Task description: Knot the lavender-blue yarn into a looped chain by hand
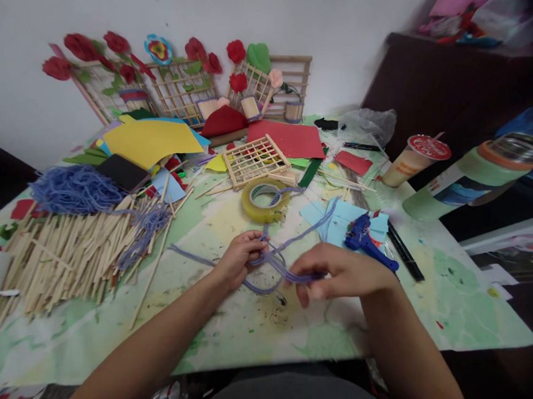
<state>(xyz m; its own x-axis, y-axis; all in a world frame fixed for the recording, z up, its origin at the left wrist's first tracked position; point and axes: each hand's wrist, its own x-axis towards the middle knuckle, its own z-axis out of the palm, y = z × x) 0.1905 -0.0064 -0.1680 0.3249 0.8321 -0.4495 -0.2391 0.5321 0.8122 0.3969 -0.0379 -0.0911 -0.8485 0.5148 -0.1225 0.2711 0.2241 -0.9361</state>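
Several strands of purple yarn [275, 261] run between my hands over the middle of the table, crossing in loops. My left hand [244, 256] pinches the yarn where the strands cross. Strands lie across the fingers of my right hand [341, 272], which are curled and closed on them. Loose yarn ends trail to the left and up to the right. Just beyond my left hand lies a roll of yellowish clear tape [250, 208], with a strand of yarn passing through its hole. A small wooden stick lattice [257, 161] rests behind the tape.
Left of my hands lie a pile of wooden sticks [63, 258] and a heap of purple yarn [74, 189]. On the right are a blue glue gun [366, 239], a black marker [405, 253], a drink cup [405, 167] and a bottle [468, 177]. Coloured paper [153, 137] and red paper flowers [80, 47] are behind.
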